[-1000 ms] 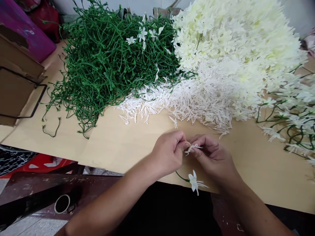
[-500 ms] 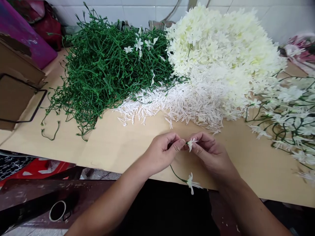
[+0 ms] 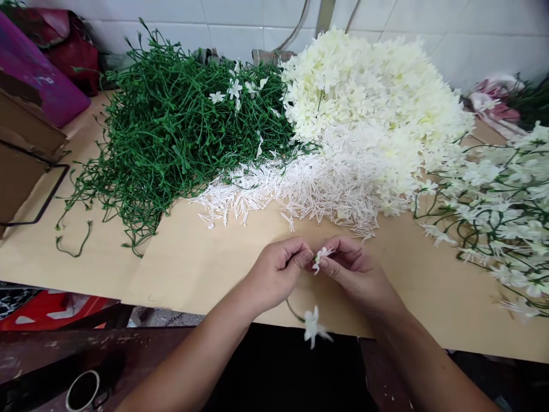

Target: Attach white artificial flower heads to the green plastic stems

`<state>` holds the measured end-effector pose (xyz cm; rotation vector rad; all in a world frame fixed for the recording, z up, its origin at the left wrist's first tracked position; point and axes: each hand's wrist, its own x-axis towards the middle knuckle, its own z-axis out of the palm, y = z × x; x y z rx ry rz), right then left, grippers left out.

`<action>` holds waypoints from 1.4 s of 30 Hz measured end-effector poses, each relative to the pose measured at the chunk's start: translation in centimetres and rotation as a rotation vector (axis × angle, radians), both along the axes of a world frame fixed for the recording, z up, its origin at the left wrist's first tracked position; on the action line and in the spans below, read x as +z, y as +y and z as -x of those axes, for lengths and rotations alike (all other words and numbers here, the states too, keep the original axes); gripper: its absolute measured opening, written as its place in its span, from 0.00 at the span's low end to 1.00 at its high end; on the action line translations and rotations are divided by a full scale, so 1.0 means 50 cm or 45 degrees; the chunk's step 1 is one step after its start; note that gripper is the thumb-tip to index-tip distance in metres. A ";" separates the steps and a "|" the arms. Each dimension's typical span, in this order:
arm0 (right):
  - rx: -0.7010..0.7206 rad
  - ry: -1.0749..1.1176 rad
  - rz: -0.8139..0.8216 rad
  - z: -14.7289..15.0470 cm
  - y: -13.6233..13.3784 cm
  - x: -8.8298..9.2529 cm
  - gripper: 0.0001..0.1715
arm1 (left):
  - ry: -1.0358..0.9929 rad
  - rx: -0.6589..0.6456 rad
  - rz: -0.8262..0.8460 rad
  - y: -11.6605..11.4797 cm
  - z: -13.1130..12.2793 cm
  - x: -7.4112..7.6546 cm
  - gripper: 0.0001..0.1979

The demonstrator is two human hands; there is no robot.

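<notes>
Between my fingertips, low over the front of the board, is a small white artificial flower [image 3: 321,258] with thin stamens. My left hand [image 3: 278,269] pinches its green stem just behind the petals. My right hand [image 3: 355,269] is closed on the flower head with thumb and fingers. A second white flower [image 3: 314,327] dangles below my left hand on a branch of green stem that comes out from under the palm. Beyond my hands lie a strip of loose white stamens [image 3: 300,186], a heap of green stems [image 3: 171,126] and a heap of cream petals [image 3: 369,86].
Finished-looking flower sprays [image 3: 506,212] lie at the right. A cardboard box [image 3: 26,137] with a black wire frame [image 3: 54,194] stands at the left, by a red bag [image 3: 72,48]. A mug [image 3: 83,391] sits on a lower dark surface. White tiles [image 3: 234,40] back the table.
The view has shifted slightly. The flower between my fingers has turned, and the dangling flower has swung so its petals face me more. Both hands keep their pinch.
</notes>
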<state>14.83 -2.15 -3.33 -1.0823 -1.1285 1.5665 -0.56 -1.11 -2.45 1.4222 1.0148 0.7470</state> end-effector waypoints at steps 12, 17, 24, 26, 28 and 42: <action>0.218 0.076 0.067 -0.020 0.014 0.003 0.06 | -0.115 -0.077 0.117 0.002 0.003 0.000 0.12; 0.192 0.029 0.001 -0.017 0.012 0.000 0.08 | -0.106 -0.109 0.103 0.001 -0.001 0.002 0.13; 0.091 -0.132 -0.172 -0.008 0.000 -0.007 0.09 | 0.015 -0.146 -0.023 0.001 0.002 0.000 0.12; 0.092 -0.140 -0.180 -0.004 -0.002 -0.009 0.10 | 0.017 -0.153 -0.046 0.001 0.003 -0.001 0.12; 0.074 -0.118 -0.183 0.001 0.000 -0.011 0.10 | 0.012 -0.146 -0.049 0.002 0.003 -0.001 0.12; 0.113 -0.028 -0.115 -0.011 0.013 -0.009 0.09 | 0.073 -0.085 0.076 0.002 0.003 0.010 0.07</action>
